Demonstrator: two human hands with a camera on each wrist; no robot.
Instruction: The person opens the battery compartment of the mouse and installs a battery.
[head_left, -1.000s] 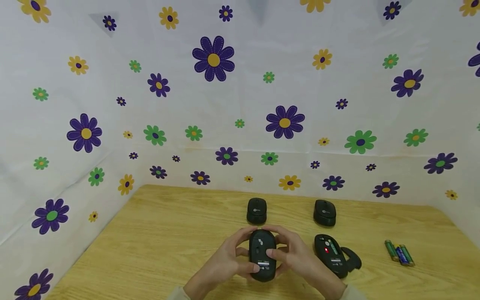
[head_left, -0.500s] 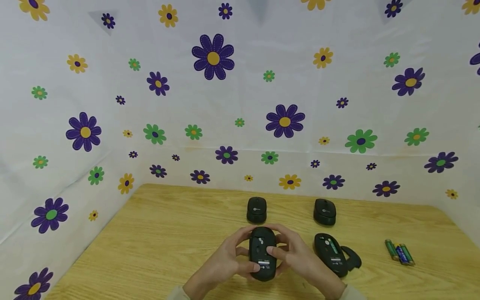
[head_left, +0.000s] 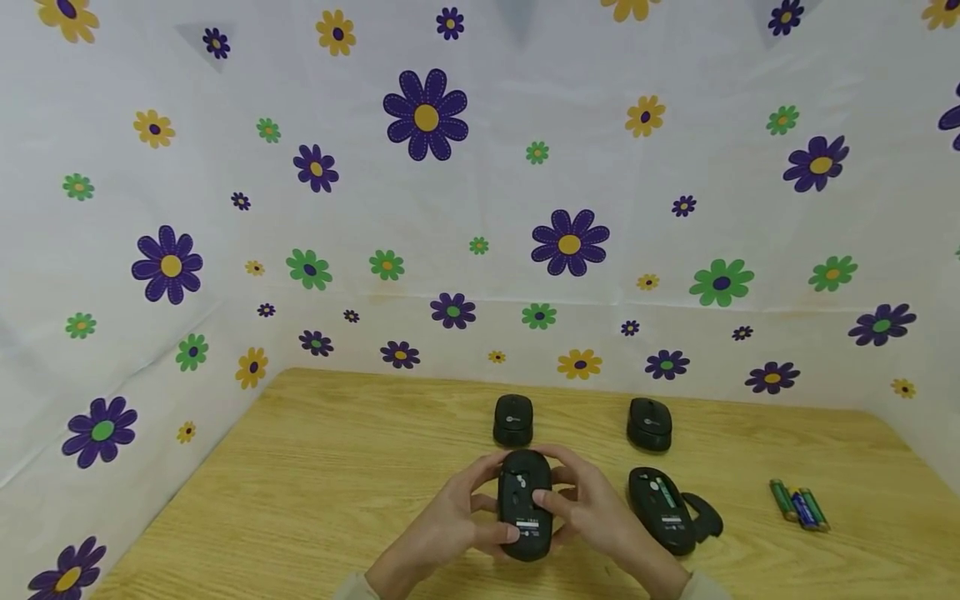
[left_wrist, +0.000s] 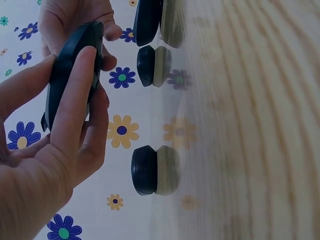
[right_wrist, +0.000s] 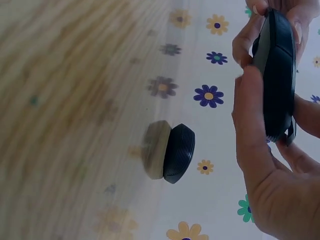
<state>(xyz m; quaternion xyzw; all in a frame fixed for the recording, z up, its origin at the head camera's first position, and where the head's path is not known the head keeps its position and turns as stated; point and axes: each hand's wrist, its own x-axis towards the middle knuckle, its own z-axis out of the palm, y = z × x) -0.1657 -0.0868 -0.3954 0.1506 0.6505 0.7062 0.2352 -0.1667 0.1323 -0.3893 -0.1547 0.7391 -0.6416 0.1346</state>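
Both hands hold a black computer mouse [head_left: 522,510] above the table with its underside facing up. My left hand [head_left: 453,518] grips its left side, thumb [head_left: 501,533] on the underside. My right hand [head_left: 596,515] grips the other side, thumb [head_left: 553,503] near the middle. A dark gap shows near the mouse's far end. In the right wrist view, a thin part [right_wrist: 291,132] sticks out from the mouse's end. To the right lies an overturned mouse [head_left: 663,512] with a battery [head_left: 665,492] in its open compartment, its detached cover [head_left: 703,517] beside it.
Two more black mice stand upright at the back, one [head_left: 513,421] beyond the hands and another [head_left: 649,425] farther right. Three loose batteries [head_left: 799,507] lie at the right. A flowered cloth [head_left: 480,192] encloses the wooden table [head_left: 322,483] behind and at the sides.
The held mouse has shifted slightly away from me, and a dark gap has appeared near its far end. The red light on the overturned mouse no longer shows.
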